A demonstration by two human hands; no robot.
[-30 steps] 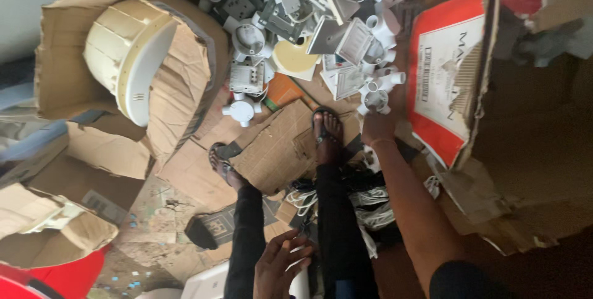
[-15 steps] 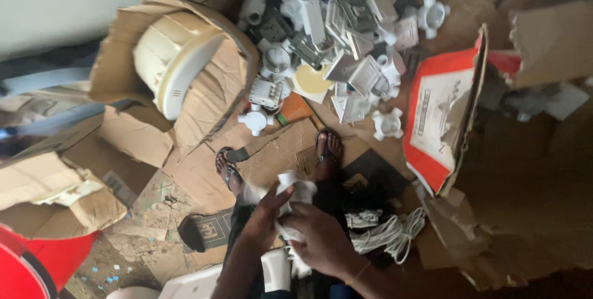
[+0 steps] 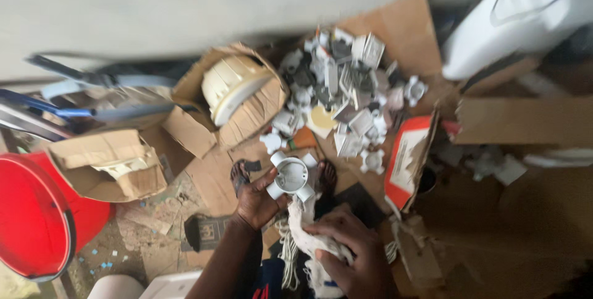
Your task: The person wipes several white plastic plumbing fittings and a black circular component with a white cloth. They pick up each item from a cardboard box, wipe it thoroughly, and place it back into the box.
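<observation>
We close our left hand (image 3: pixel 256 203) around a white round junction box (image 3: pixel 290 176), open face up, while our right hand (image 3: pixel 346 252) at five o'clock clutches a white rag (image 3: pixel 302 225) against it.

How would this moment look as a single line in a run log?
left hand: holds round white plastic junction box | right hand: grips white cloth | behind: pile of white fittings on cardboard

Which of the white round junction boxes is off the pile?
The white junction box gripped in the left hand; the others lie in the pile on cardboard.
</observation>
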